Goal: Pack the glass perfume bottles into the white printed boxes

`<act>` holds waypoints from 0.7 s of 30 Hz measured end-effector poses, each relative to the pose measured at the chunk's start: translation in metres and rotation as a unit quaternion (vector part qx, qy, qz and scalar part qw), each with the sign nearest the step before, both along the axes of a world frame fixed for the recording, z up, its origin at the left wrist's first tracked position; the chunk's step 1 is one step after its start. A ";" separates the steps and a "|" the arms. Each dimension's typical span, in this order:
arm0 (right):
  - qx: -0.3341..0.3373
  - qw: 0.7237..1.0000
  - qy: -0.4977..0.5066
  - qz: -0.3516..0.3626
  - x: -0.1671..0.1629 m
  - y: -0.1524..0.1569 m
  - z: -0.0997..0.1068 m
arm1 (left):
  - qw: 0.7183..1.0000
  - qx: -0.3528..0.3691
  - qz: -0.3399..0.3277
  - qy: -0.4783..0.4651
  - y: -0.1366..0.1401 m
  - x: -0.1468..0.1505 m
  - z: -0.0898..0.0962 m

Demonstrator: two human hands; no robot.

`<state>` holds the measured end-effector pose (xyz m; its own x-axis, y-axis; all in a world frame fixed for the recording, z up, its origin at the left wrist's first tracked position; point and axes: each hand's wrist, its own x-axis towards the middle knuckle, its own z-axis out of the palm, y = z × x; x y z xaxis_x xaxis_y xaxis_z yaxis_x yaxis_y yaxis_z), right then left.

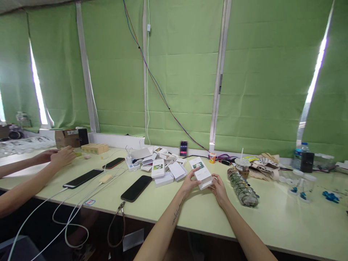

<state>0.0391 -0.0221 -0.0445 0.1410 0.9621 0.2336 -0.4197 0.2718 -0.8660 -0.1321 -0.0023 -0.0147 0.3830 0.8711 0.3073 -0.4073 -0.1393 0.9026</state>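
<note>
A small white cardboard box [200, 172] with a green picture on its face is held just above the table, tilted. My left hand [191, 183] is closed around its left side, thumb on the front. At its lower right corner my right hand [218, 187] grips the end, where a flap or inner part seems to show. A heap of similar white boxes [158, 168] lies to the left of my hands. To the right lies a row of dark, flat round pieces in clear plastic wrap [243, 188].
Left of the heap are a black phone [136, 188], two other phones, white cables and a power strip [133, 165]. A co-worker's hands [62, 155] work at the far left near a brown carton [66, 138]. A drink cup [241, 165], cloth and clear jars [306, 186] stand right.
</note>
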 end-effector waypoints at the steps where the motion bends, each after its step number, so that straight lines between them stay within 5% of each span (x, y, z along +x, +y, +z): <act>1: 0.000 1.000 -0.001 -0.001 0.000 0.000 0.000 | 1.000 0.001 0.000 -0.001 0.000 0.000 0.000; 21: 0.011 1.000 -0.023 -0.017 0.004 -0.002 0.004 | 1.000 0.002 0.017 -0.006 0.003 0.000 0.000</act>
